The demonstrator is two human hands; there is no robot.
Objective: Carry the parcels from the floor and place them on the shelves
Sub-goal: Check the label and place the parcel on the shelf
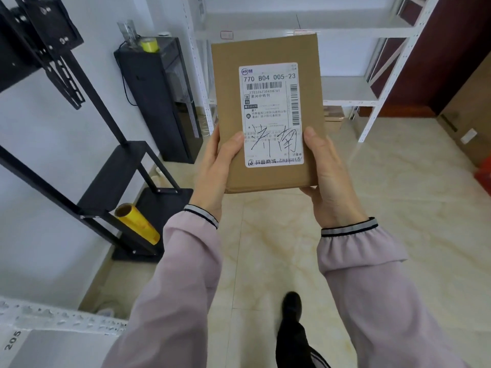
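A flat brown cardboard parcel (231,107) with a white shipping label (271,112) is held up in front of me, label facing the camera. My left hand (215,171) grips its lower left edge, thumb on the front. My right hand (329,176) grips its lower right corner the same way. Behind the parcel stands a white metal shelf unit (372,30) with bare white boards. More brown parcels (333,118) lie on the floor under that unit.
A black cabinet (159,102) with a yellow tape roll (149,45) stands at back left. A black metal stand (111,166) holds a yellow film roll (138,221). A white shelf corner (53,322) is at bottom left. Cardboard boxes (467,123) stand right. My foot (292,306) steps on beige tiles.
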